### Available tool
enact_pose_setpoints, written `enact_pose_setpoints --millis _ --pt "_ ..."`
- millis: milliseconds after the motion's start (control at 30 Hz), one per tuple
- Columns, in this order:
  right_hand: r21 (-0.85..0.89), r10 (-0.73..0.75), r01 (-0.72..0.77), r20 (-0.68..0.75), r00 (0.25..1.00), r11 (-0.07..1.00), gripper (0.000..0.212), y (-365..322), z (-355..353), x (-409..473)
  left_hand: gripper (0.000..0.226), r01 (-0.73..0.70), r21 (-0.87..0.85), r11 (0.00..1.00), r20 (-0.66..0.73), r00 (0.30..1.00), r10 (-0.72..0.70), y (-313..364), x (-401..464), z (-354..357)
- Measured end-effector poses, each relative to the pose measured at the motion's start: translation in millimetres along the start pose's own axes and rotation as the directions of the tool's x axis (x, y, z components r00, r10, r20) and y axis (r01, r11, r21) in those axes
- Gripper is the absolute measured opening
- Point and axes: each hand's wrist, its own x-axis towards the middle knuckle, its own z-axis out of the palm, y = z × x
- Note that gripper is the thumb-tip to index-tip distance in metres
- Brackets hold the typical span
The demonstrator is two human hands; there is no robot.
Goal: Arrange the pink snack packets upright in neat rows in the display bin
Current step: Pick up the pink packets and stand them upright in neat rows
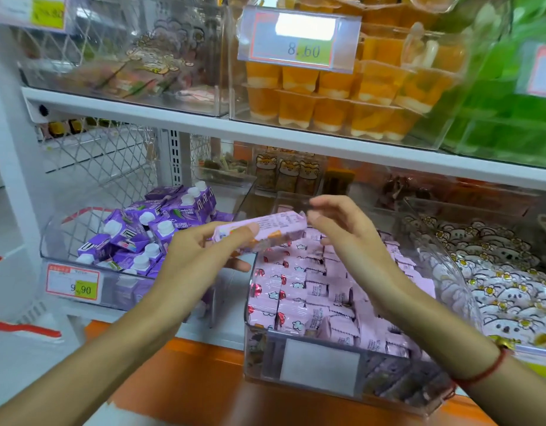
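Two bare forearms are reaching in from the bottom edge toward the clear display bin [324,368], which is sitting on an orange shelf [185,379]. Pink snack packets [314,290] are filling this bin, many standing upright in rows along its left side and others lying looser toward its front right. Above the bin's back left corner, the left hand [201,256] is pinching one pink packet [261,230] between thumb and fingers, holding it roughly level. Just right of that packet's end, the right hand [342,232] is hovering over the bin with fingers loosely bent, gripping nothing; whether a fingertip is touching the packet is unclear. A red string bracelet [488,368] is circling the right wrist. Left of the bin, purple cartons [149,235] are lying jumbled in another clear bin. Right of it, white cartoon-printed packets [499,272] are piled. Above the bin, on the next shelf, orange jelly cups [327,99] are stacked behind a price tag [298,38].
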Motion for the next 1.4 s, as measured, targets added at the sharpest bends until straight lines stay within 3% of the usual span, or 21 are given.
enact_pose_setpoints --millis 100,200,300,367,433,533,667,767,833,933,1000,1033,1133,1267,1300,1333,1400 --pt "-0.236 -0.262 0.299 0.176 0.949 0.925 0.041 -2.2 1.9 -8.1 0.010 0.033 0.026 0.999 -0.027 0.999 -0.032 2.3 -0.6 -1.8" --pt "-0.529 -0.437 0.537 0.313 0.843 0.657 0.056 -2.2 10.6 -9.0 0.012 -0.051 0.026 0.998 0.009 0.999 0.051 7.7 -5.6 3.7" --pt "-0.628 -0.566 0.600 0.291 0.771 0.495 0.041 1.9 12.1 -2.7 0.024 -0.161 0.017 0.987 0.038 0.986 0.160 13.7 -11.6 9.5" --pt "-0.645 -0.616 0.575 0.199 0.762 0.503 0.036 9.7 5.0 6.9 0.025 -0.190 0.042 0.981 0.021 0.982 0.190 11.6 -10.2 7.9" --pt "-0.601 -0.558 0.466 0.038 0.829 0.650 0.031 21.1 -4.8 17.8 0.021 -0.189 0.131 0.973 -0.007 0.981 0.192 3.6 -5.2 4.1" --pt "-0.432 -0.280 0.200 -0.128 0.952 0.879 0.030 37.7 -16.7 35.2 0.028 -0.169 0.274 0.947 0.002 0.985 0.175 -9.9 0.8 2.1" --pt "-0.263 -0.088 0.049 -0.137 0.987 0.963 0.045 51.7 -22.0 61.6 0.034 -0.129 0.324 0.937 0.086 0.991 0.107 -21.5 0.9 7.6" --pt "-0.257 -0.066 0.051 -0.050 0.997 0.965 0.049 58.4 -14.3 75.7 0.032 -0.113 0.303 0.946 0.118 0.990 0.081 -22.8 -0.7 10.0" --pt "-0.352 -0.099 0.110 0.049 0.994 0.930 0.048 59.9 -9.1 81.9 0.032 -0.111 0.298 0.948 0.125 0.989 0.077 -22.5 -0.6 9.8" --pt "-0.634 -0.170 0.281 0.232 0.958 0.720 0.032 63.5 -5.2 87.8 0.030 -0.102 0.286 0.953 0.115 0.991 0.072 -21.8 -0.5 8.4" --pt "-0.770 -0.115 0.342 0.335 0.935 0.539 0.023 66.6 -3.1 87.1 0.025 -0.105 0.290 0.951 0.120 0.990 0.073 -20.3 -1.5 8.0" --pt "-0.790 -0.049 0.338 0.366 0.929 0.512 0.025 68.1 -2.8 85.8 0.023 -0.110 0.305 0.946 0.128 0.989 0.074 -19.2 -1.9 7.8" --pt "-0.744 0.081 0.288 0.416 0.906 0.603 0.033 64.1 -7.6 81.2 0.020 -0.109 0.328 0.938 0.152 0.986 0.061 -16.1 -3.4 6.2" --pt "-0.580 -0.221 0.288 0.185 0.958 0.762 0.040 62.3 -10.2 69.8 0.020 -0.114 0.330 0.937 0.163 0.985 0.062 -13.7 -4.2 5.8" --pt "-0.555 -0.228 0.300 0.197 0.953 0.776 0.045 62.4 -8.5 64.0 0.020 -0.114 0.330 0.937 0.165 0.984 0.061 -13.5 -4.2 5.8" --pt "-0.558 -0.160 0.297 0.282 0.946 0.775 0.051 63.9 -5.0 57.3 0.020 -0.114 0.333 0.936 0.166 0.984 0.061 -13.3 -4.1 5.7" --pt "-0.651 0.113 0.268 0.481 0.869 0.710 0.057 71.9 0.0 48.5 0.020 -0.113 0.334 0.936 0.161 0.985 0.061 -13.1 -3.9 5.8"
